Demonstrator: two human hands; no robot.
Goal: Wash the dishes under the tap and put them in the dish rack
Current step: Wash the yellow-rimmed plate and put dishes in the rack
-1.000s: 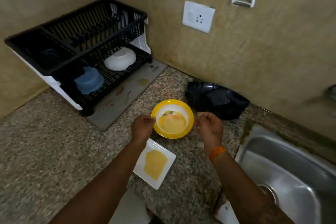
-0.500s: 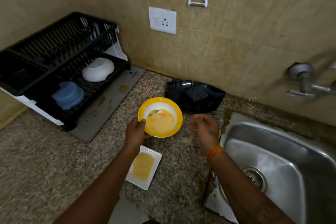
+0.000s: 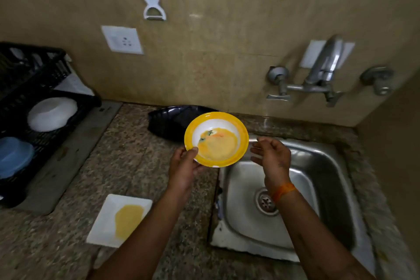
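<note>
My left hand (image 3: 185, 167) pinches the yellow-rimmed bowl (image 3: 216, 139) by its near-left edge, tilted toward me, yellow residue inside. A smeared white plate (image 3: 120, 220) lies below my grip.

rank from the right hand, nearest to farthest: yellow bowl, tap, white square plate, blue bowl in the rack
From the right hand:
1. yellow bowl, just to its left, gripped by the left hand
2. tap, up on the wall
3. white square plate, on the counter, lower left
4. blue bowl, far left in the rack

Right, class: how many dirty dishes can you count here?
2: the yellow bowl held by the left hand beside the sink, and the white plate on the counter. None look hidden.
</note>
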